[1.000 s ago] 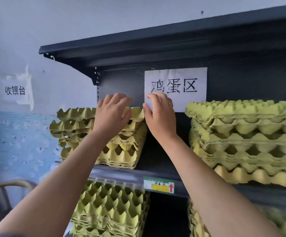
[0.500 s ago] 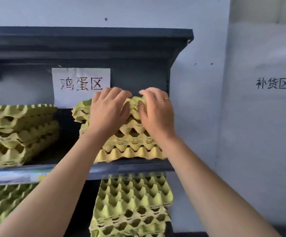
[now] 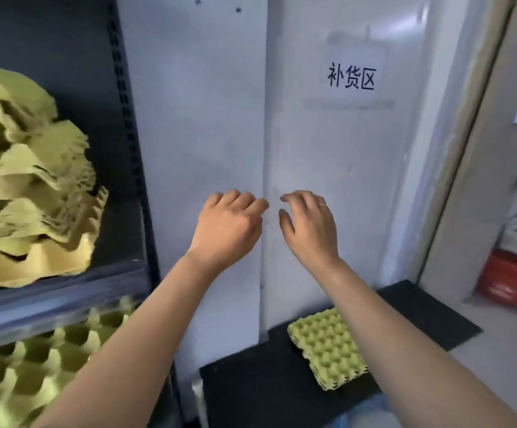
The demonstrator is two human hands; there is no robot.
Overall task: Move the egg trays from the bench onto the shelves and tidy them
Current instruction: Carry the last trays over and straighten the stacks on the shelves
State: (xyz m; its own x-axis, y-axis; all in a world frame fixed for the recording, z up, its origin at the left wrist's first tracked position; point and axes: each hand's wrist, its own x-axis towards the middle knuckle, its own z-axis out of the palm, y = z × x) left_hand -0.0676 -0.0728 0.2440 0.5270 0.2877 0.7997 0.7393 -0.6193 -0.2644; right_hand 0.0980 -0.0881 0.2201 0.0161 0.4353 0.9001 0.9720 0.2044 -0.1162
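Two bare hands hang in the air in front of a white wall, close together but not touching. The left hand point(image 3: 229, 223) and the right hand point(image 3: 309, 225) both have loosely curled fingers and hold nothing. One thin ring point(image 3: 323, 206) sits on a finger of the right hand.

Below the right forearm, one short stack of yellow-green moulded pulp egg trays point(image 3: 328, 347) lies on a black table point(image 3: 251, 393), near the wall. The trays in it are too close to count.

To the left stands a dark grey metal shelving unit point(image 3: 127, 118). Two more stacks rest there: an uneven upper-shelf stack point(image 3: 28, 186) and a lower-shelf stack point(image 3: 34, 366).

One white paper sign with three black characters point(image 3: 351, 77) is stuck on the wall above the hands. One red container point(image 3: 510, 279) stands far right.
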